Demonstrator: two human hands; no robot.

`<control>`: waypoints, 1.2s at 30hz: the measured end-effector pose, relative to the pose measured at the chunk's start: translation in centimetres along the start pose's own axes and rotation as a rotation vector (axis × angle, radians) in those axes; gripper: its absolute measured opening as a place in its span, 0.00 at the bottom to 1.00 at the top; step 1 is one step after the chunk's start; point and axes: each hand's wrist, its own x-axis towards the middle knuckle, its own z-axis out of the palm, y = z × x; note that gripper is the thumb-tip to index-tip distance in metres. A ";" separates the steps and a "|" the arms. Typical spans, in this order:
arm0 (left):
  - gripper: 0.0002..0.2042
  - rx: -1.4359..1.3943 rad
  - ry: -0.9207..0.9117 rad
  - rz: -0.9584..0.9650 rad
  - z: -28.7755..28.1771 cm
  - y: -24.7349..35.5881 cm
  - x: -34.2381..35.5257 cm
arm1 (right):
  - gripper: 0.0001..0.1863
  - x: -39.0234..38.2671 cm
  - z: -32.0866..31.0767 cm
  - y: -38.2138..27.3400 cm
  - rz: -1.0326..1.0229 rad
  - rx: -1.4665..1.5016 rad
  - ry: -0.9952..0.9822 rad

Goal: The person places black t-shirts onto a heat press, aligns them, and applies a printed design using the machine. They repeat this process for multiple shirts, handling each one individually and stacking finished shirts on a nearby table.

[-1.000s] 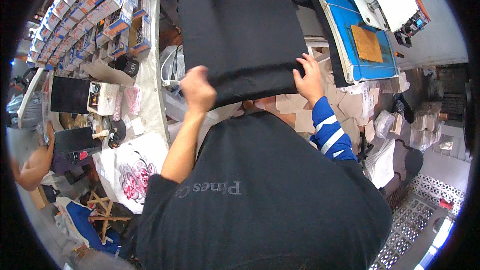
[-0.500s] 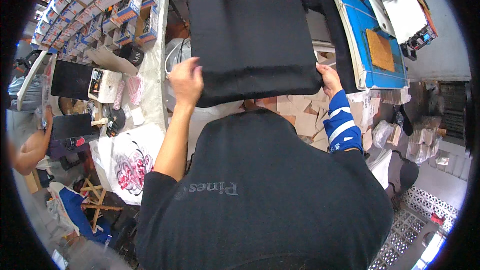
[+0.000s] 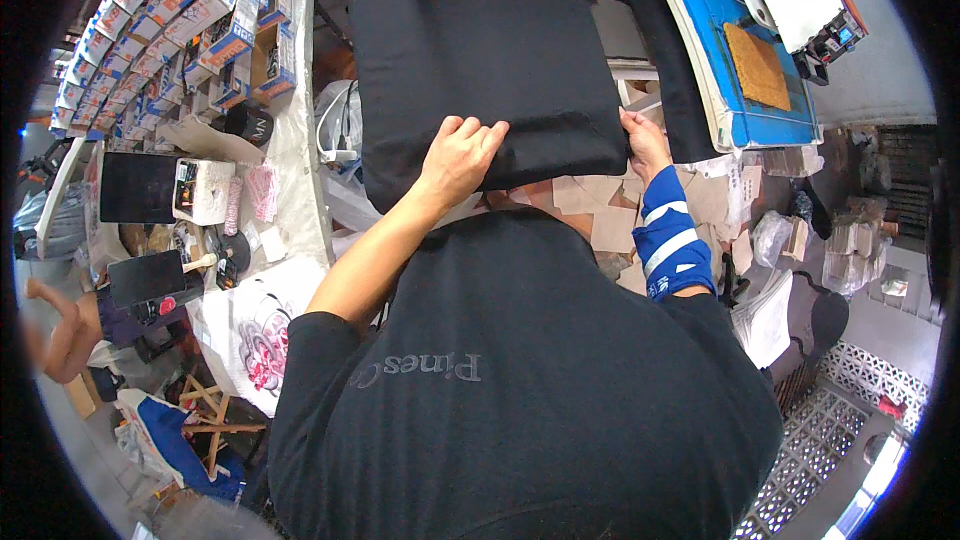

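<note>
Two hands (image 3: 463, 155) (image 3: 650, 147) gripping black cloth (image 3: 480, 50) (blue-topped table (image 3: 698, 40) to right); boxes (image 3: 205, 5) stacked upper left.

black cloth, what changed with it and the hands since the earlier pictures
The left hand has moved right from the cloth's left edge, inward to its near part, where the curled fingers now appear to grip it. The right hand remains at the right edge, near the corner. The black cloth stays spread out, and the brown pad is still on the blue surface.
</note>
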 end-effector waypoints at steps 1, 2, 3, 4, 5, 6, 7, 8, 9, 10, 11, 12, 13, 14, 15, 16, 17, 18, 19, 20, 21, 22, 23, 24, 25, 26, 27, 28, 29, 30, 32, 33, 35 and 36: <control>0.21 -0.040 0.056 -0.072 -0.4 -0.2 0.0 | 0.09 -0.1 -0.1 -0.1 0.005 0.015 -0.002; 0.22 -0.079 0.110 -0.139 -1.0 -0.8 -0.1 | 0.09 -0.2 -0.2 -0.1 0.008 0.034 -0.002; 0.22 -0.117 0.168 -0.205 -1.4 -1.7 -0.2 | 0.08 -0.2 -0.3 -0.2 0.011 0.081 -0.001; 0.22 -0.081 0.288 -0.360 -2.2 -2.7 -1.2 | 0.07 -0.3 -0.4 -0.3 0.014 0.128 0.001; 0.23 -0.052 0.409 -0.513 -3.2 -4.2 -2.7 | 0.07 -0.4 -0.8 -0.4 0.014 0.174 0.008; 0.21 -0.017 0.506 -0.694 -3.1 -6.5 -5.2 | 0.06 -0.2 -1.1 -0.2 -0.001 0.229 -0.021; 0.20 0.010 0.604 -0.879 -2.0 -9.1 -8.4 | 0.06 0.0 -1.4 0.1 0.007 0.249 -0.044; 0.19 -0.332 0.520 -1.191 -1.3 -12.0 -11.9 | 0.06 0.4 -1.4 0.2 0.016 0.261 -0.072; 0.20 -0.698 0.410 -1.478 -0.5 -13.9 -13.7 | 0.06 0.7 -1.5 -0.1 0.019 0.269 -0.095; 0.23 -1.035 0.313 -1.578 -1.2 -13.5 -13.3 | 0.07 0.4 -1.0 -0.6 0.028 0.291 -0.059; 0.26 -1.387 0.167 -1.633 -2.7 -12.8 -11.8 | 0.10 1.1 -2.6 -0.2 0.063 0.337 -0.084; 0.25 -1.537 0.241 -1.525 -3.5 -11.9 -11.5 | 0.12 0.4 -0.8 -1.7 0.118 0.354 -0.104; 0.23 -1.493 0.290 -1.469 -3.9 -11.3 -11.7 | 0.13 -0.4 1.0 -3.3 0.174 0.371 -0.125; 0.21 -1.459 0.312 -1.404 -4.0 -11.0 -11.4 | 0.13 -0.3 0.4 -3.2 0.153 0.334 -0.119; 0.19 -1.424 0.334 -1.339 -4.1 -10.8 -11.1 | 0.14 -0.1 -0.1 -3.1 0.132 0.296 -0.113; 0.14 -1.525 0.323 -1.365 -4.5 -11.1 -10.9 | 0.14 0.0 -0.7 -3.0 0.113 0.259 -0.107; 0.13 -1.578 0.345 -1.339 -4.6 -11.7 -11.4 | 0.14 -0.1 -0.9 -3.0 0.111 0.261 -0.108; 0.12 -1.631 0.370 -1.314 -4.5 -12.2 -12.0 | 0.14 -0.3 -0.9 -3.0 0.112 0.262 -0.110; 0.11 -1.683 0.395 -1.289 -4.2 -12.5 -12.6 | 0.14 -0.4 -1.0 -3.0 0.114 0.262 -0.112; 0.09 -1.685 0.415 -1.330 -4.0 -12.3 -12.3 | 0.14 -0.5 -1.2 -2.7 0.102 0.252 -0.107; 0.09 -1.640 0.398 -1.350 -3.2 -12.8 -13.7 | 0.14 -0.4 -1.0 -2.4 0.091 0.242 -0.113; 0.08 -1.594 0.383 -1.370 -1.8 -13.6 -15.5 | 0.14 -0.2 -0.8 -2.2 0.081 0.231 -0.120; 0.08 -1.553 0.356 -1.386 -1.8 -13.4 -15.1 | 0.14 -0.1 -1.0 -1.7 0.082 0.204 -0.113; 0.07 -1.528 0.362 -1.470 -2.4 -12.3 -14.7 | 0.15 0.1 -1.3 -1.3 0.084 0.176 -0.108; 0.07 -1.543 0.367 -1.477 -2.1 -12.4 -14.8 | 0.15 0.3 -1.4 -0.9 0.086 0.147 -0.104; 0.07 -1.551 0.381 -1.486 -1.8 -12.5 -15.4 | 0.15 0.7 -1.8 -0.3 0.065 0.147 -0.079; 0.07 -1.556 0.399 -1.499 -1.9 -12.7 -16.0 | 0.14 1.2 -2.1 0.4 0.047 0.146 -0.058; 0.07 -1.584 0.327 -1.490 -1.5 -13.0 -16.1 | 0.14 1.6 -2.9 0.8 0.029 0.144 -0.038; 0.09 -1.519 0.342 -1.554 -2.1 -12.4 -15.2 | 0.16 1.4 -2.4 0.6 0.036 0.165 -0.048; 0.10 -1.587 0.409 -1.506 -2.2 -12.2 -15.3 | 0.17 1.4 -2.5 0.4 0.021 0.122 -0.035; 0.11 -1.719 0.339 -1.470 -2.2 -12.6 -15.6 | 0.14 0.7 -2.2 -0.5 0.094 0.217 -0.059; 0.11 -1.807 0.339 -1.342 -1.8 -13.0 -16.7 | 0.13 0.3 -1.7 -1.0 0.086 0.253 -0.098; 0.11 -1.777 0.353 -1.384 -1.6 -12.5 -15.6 | 0.14 0.3 -3.1 -0.7 0.040 0.326 -0.153; 0.10 -1.763 0.358 -1.403 -2.2 -12.1 -14.9 | 0.14 0.1 -2.8 -0.8 0.064 0.327 -0.119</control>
